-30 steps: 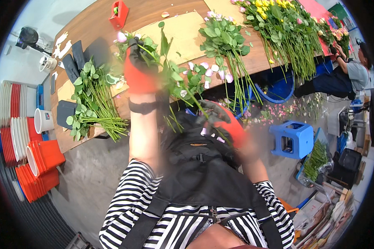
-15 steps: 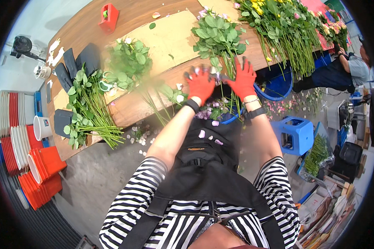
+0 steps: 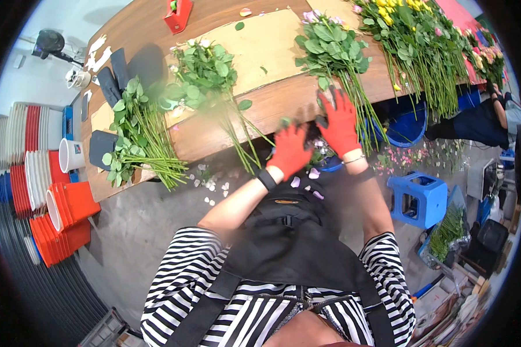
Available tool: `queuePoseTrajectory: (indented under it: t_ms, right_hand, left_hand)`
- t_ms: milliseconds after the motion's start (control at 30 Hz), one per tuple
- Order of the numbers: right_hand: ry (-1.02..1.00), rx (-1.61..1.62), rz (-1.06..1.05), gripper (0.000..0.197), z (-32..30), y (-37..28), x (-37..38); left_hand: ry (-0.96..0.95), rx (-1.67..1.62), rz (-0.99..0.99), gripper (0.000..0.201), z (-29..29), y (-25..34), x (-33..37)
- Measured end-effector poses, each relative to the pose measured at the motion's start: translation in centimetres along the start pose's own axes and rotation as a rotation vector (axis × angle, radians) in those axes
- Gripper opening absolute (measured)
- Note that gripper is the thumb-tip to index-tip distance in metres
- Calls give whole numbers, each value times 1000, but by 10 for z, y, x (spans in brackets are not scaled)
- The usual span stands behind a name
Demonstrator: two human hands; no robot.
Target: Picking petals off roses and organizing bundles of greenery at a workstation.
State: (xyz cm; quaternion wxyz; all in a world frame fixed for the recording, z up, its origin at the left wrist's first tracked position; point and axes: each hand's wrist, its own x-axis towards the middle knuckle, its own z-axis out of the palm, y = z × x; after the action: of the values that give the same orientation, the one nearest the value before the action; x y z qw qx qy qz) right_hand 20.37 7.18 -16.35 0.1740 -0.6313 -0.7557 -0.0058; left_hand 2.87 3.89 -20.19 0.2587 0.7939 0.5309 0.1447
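Held gloved fingers [image 3: 343, 105] loose and parted on left hand [image 3: 289, 149] and right hand [image 3: 340, 131], near wooden table [image 3: 270, 111] and leafy stems [image 3: 358, 103].

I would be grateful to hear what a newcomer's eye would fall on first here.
Probably the red-gloved left hand and right hand, mid-view by the near edge of the wooden table. Next might come the yellow flowers on the table toward the view's upper right, then the bright blue stool on the grey floor at right.

Pale wall [image 3: 35, 81] past left edge of wooden table [image 3: 278, 104]; grey floor [image 3: 133, 231] off near edge, blue stool [image 3: 431, 199] on it
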Motion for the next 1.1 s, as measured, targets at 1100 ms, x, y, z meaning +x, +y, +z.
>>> queuePoseTrajectory:
  t_ms: [1100]
  right_hand:
    - [78, 832, 300, 39, -55, -20, -114]
  left_hand:
    - [729, 288, -99, 39, -112, -101, 28]
